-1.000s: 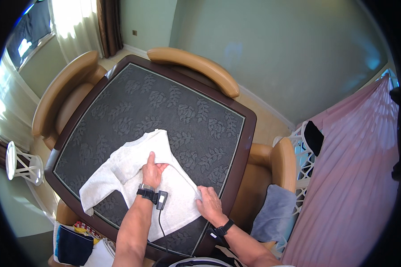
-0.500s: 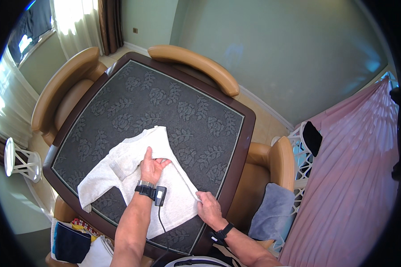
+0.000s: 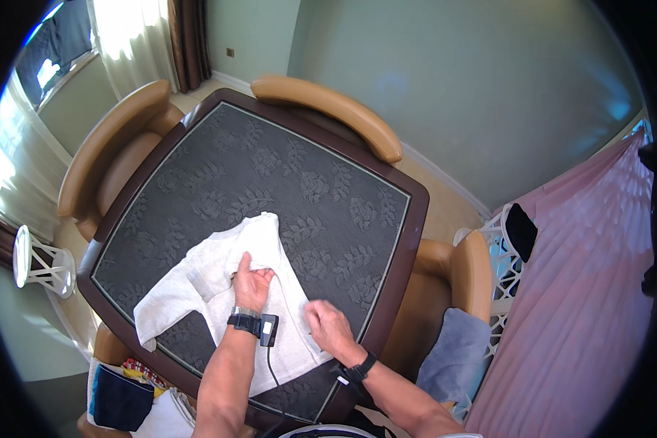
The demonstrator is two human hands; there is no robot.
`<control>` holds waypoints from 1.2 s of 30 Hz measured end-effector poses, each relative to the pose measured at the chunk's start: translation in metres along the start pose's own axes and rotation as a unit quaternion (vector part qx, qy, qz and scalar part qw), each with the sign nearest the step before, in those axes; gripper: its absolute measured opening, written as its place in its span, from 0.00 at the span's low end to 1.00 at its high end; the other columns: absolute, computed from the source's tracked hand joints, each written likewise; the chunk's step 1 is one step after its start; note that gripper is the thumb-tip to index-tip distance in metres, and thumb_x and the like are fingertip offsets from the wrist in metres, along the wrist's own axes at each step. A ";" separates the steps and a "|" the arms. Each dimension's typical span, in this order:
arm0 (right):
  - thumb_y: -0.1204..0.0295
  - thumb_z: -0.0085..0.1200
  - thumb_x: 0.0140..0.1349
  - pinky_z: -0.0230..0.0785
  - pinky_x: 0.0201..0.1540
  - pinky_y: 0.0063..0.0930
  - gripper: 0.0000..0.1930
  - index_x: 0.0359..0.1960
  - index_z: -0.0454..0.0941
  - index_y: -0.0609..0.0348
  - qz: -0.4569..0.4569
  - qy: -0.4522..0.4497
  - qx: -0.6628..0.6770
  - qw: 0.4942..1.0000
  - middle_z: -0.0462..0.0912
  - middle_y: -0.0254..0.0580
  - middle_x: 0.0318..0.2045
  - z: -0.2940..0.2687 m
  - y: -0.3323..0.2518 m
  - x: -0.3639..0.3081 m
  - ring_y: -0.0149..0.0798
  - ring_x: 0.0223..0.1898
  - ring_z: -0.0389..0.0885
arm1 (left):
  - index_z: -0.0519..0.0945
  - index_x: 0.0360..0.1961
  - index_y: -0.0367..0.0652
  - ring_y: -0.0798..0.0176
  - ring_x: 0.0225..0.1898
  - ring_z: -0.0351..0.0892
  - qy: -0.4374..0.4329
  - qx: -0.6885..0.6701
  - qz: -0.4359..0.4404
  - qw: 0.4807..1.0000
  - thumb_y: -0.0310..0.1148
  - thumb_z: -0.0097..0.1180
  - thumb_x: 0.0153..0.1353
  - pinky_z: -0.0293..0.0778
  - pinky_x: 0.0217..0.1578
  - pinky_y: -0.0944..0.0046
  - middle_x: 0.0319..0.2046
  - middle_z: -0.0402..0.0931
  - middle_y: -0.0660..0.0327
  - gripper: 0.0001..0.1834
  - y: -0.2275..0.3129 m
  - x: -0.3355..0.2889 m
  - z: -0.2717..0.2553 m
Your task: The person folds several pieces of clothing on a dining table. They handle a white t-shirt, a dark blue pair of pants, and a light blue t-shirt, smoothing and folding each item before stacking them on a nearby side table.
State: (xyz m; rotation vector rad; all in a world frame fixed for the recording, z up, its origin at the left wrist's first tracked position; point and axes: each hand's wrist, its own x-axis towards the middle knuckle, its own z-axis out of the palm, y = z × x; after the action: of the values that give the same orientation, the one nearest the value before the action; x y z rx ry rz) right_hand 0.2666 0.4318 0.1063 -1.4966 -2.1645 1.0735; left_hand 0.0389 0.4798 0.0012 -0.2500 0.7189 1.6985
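The dark, floral-patterned tabletop (image 3: 292,179) with its brown rim spreads out before you. A long pink cloth (image 3: 577,306) hangs to your right, and tan chairs (image 3: 327,102) stand around the edges. The pale long-sleeved garment (image 3: 215,266) lies on the near part of the tabletop, one sleeve stretched to your left. A grey cloth (image 3: 454,349) drapes over the chair at your right. Your left grip (image 3: 251,287) is loosely open, palm up on the garment, thumb spread from the bent fingers. Your right grip (image 3: 330,326) is curled and blurred at the garment's right edge; you cannot tell whether it pinches fabric. A small black device (image 3: 269,330) sits at your left wrist.
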 end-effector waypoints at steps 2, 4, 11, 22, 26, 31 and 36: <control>0.74 0.53 0.73 0.77 0.51 0.52 0.11 0.53 0.80 0.60 -0.064 0.080 0.049 0.994 0.84 0.57 0.48 0.012 -0.007 0.032 0.60 0.50 0.85 | 0.80 0.60 0.48 0.54 0.51 0.84 -0.001 0.008 -0.008 1.000 0.47 0.63 0.74 0.78 0.53 0.49 0.52 0.86 0.59 0.21 0.000 0.000 -0.001; 0.77 0.51 0.72 0.77 0.55 0.51 0.12 0.54 0.79 0.62 -0.113 0.138 0.079 0.981 0.83 0.57 0.50 0.028 -0.012 0.069 0.60 0.53 0.84 | 0.81 0.58 0.49 0.56 0.49 0.85 0.015 0.017 -0.017 1.000 0.49 0.63 0.73 0.78 0.52 0.50 0.49 0.87 0.60 0.21 0.001 -0.001 0.000; 0.78 0.49 0.69 0.70 0.66 0.48 0.18 0.60 0.78 0.62 -0.118 0.190 0.074 0.972 0.81 0.54 0.60 0.071 -0.009 0.161 0.58 0.62 0.78 | 0.76 0.67 0.45 0.53 0.63 0.80 -0.001 -0.040 -0.006 0.999 0.53 0.58 0.76 0.73 0.66 0.50 0.61 0.82 0.55 0.29 0.002 -0.015 0.012; 0.76 0.52 0.68 0.73 0.61 0.49 0.24 0.66 0.79 0.50 -0.125 0.161 -0.076 0.976 0.78 0.50 0.60 0.080 -0.013 0.160 0.59 0.58 0.75 | 0.77 0.62 0.41 0.52 0.62 0.78 0.025 -0.073 0.036 0.996 0.45 0.63 0.74 0.73 0.68 0.46 0.58 0.82 0.53 0.24 -0.004 -0.058 -0.002; 0.76 0.54 0.65 0.77 0.56 0.51 0.27 0.67 0.77 0.45 -0.121 0.125 -0.124 0.977 0.75 0.53 0.61 0.074 -0.021 0.164 0.61 0.58 0.74 | 0.78 0.63 0.44 0.52 0.66 0.76 0.051 -0.107 0.037 0.992 0.47 0.63 0.74 0.72 0.69 0.39 0.61 0.81 0.55 0.24 0.011 -0.070 0.000; 0.76 0.55 0.62 0.78 0.57 0.54 0.31 0.69 0.75 0.44 -0.093 0.059 -0.140 0.984 0.70 0.57 0.63 0.069 -0.026 0.172 0.64 0.60 0.71 | 0.77 0.62 0.46 0.53 0.69 0.72 0.047 -0.094 0.086 0.991 0.44 0.66 0.72 0.70 0.70 0.36 0.62 0.78 0.58 0.23 0.028 -0.082 -0.003; 0.77 0.57 0.61 0.78 0.56 0.52 0.32 0.71 0.74 0.47 -0.096 0.064 -0.171 0.978 0.70 0.56 0.61 0.071 -0.030 0.173 0.63 0.59 0.72 | 0.77 0.61 0.49 0.53 0.68 0.73 0.054 -0.066 0.140 0.986 0.37 0.66 0.72 0.70 0.70 0.35 0.62 0.78 0.59 0.20 0.043 -0.094 -0.013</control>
State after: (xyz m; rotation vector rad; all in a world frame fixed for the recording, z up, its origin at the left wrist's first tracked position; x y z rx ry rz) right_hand 0.1314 0.5529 0.0516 -1.4048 -2.4297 0.5457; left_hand 0.0200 0.3925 0.0546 -0.3484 0.7495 2.0164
